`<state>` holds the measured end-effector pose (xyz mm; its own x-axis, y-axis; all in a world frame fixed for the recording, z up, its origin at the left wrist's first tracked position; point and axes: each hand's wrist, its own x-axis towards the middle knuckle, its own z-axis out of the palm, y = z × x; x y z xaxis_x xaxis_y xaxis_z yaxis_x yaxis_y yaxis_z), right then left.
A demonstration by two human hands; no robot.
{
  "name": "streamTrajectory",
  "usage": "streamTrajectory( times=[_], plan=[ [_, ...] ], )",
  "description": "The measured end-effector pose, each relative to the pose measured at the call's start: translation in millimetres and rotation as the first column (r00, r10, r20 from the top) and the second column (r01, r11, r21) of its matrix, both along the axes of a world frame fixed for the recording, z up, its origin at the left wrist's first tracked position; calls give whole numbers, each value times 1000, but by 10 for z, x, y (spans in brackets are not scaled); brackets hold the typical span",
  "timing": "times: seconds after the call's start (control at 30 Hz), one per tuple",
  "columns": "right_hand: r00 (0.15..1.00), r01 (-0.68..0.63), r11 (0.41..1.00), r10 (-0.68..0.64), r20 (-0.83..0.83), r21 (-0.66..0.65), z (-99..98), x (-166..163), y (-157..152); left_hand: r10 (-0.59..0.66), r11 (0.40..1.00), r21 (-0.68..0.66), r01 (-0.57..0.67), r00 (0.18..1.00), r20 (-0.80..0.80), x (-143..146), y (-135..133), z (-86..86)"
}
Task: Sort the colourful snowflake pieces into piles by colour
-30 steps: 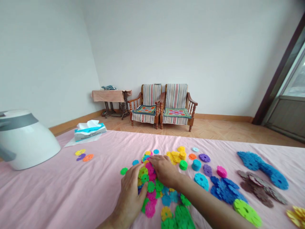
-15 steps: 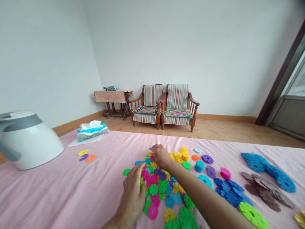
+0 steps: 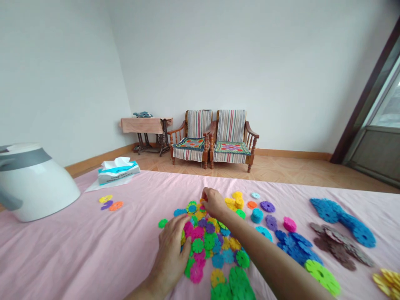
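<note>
Resting left hand (image 3: 171, 250): lies flat on the near left edge of the mixed discs (image 3: 208, 239), fingers (image 3: 175, 225) spread a little, nothing gripped.
Right hand (image 3: 213, 202): at the far edge of the same heap, fingers curled together on a disc; which colour I cannot tell.
Mixed discs: a loose heap of pink, green, blue, yellow and purple notched discs on the pink cloth (image 3: 78, 250) covering the counter, between the two hands.
Yellow stack (image 3: 235, 201): just right of the right hand.
Sorted groups: teal stack (image 3: 257, 215), purple discs (image 3: 268, 206), pink stack (image 3: 290, 224), blue pile (image 3: 295, 246), brown pile (image 3: 339, 246), big blue pile (image 3: 342, 216), large green disc (image 3: 323, 277).
Three stray discs (image 3: 110, 202): well left of the heap.
Left side: white appliance (image 3: 34, 181) and tissue box (image 3: 118, 170).
Background: two striped chairs (image 3: 214, 139) against the wall.
</note>
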<state>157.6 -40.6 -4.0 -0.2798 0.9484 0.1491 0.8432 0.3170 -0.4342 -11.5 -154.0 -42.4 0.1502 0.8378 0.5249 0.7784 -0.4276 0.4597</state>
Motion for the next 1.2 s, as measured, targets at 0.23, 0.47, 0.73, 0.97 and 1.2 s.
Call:
streamTrajectory(
  times=[0.23, 0.47, 0.73, 0.97, 1.2],
  plan=[
    [979, 63, 995, -77, -191, -78, 131, 328, -447, -27, 998, 55, 25, 999, 39, 10, -15, 121],
    [910, 106, 991, -128, -394, -78, 99, 642, -1068, -149, 988, -23, 150, 988, 26, 160, -102, 338],
    [789, 60, 994, -106, -606, -96, 48, 766, -1407, -293, 842, -369, 393, 908, 299, 601, -132, 540],
    [755, 139, 990, -126, -644, -30, -104, 775, -1725, -316, 795, -444, 412, 907, 277, 723, 72, 556],
    [770, 158, 987, -131, -625, -11, -330, 866, -1776, -305, 816, -512, 269, 952, 14, 535, 661, 553]
  ],
)
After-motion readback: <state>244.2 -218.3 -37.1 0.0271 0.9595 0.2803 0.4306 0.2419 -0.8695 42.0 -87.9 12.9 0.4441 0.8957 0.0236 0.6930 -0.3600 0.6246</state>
